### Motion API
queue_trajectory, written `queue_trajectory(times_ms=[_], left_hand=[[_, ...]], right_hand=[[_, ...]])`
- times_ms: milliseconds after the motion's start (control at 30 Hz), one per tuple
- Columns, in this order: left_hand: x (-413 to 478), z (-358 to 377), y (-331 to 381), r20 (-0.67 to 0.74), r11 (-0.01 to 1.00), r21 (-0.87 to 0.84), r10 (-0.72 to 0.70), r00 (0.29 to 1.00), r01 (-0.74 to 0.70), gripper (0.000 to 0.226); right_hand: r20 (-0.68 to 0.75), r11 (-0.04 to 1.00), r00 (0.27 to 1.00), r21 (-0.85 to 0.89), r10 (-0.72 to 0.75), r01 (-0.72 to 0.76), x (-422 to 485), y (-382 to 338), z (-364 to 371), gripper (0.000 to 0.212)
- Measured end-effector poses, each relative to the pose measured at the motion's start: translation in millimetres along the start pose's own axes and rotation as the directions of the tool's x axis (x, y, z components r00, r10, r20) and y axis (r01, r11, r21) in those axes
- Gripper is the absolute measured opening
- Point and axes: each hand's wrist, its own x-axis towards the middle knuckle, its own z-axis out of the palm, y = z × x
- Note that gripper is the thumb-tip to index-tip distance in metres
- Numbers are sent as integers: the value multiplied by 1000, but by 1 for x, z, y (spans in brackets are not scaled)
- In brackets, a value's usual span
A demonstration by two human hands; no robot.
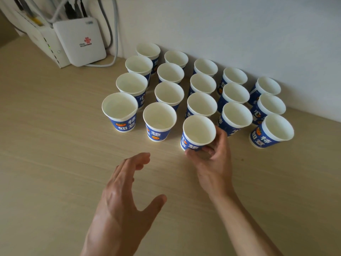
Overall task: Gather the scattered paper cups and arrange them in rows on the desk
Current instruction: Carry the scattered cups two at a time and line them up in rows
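Several blue-and-white paper cups stand upright in rows on the light wooden desk, reaching back to the wall. My right hand grips the nearest cup of the middle row around its lower side; that cup tilts slightly. Left of it stand a front cup and another front cup. A tilted cup ends the rightmost row. My left hand hovers over the desk in front of the rows, fingers spread, holding nothing.
A white router and a second white box with grey cables lean against the wall at the back left. The white wall runs right behind the cups.
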Motion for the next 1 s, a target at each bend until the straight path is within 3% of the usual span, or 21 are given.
queue_trajectory(times_ms=[267, 400, 667, 1000], left_hand=[[-10, -6, -2, -2, 1000, -18, -14, 1000, 14, 76], [-24, -17, 15, 60, 997, -34, -74, 995, 76, 74], [-70, -50, 125, 170, 974, -139, -153, 973, 177, 54], [-156, -41, 259, 175, 937, -300, -129, 976, 178, 35]], right_hand=[[4, 995, 1000, -97, 5, -5, -18, 3, -16, 72], [-18, 982, 986, -89, 165, -166, -42, -14, -43, 70], [53, 912, 911, -49, 409, -407, -101, -127, -116, 44], [-8, 882, 890, 137, 456, -451, -184, -218, -230, 24]])
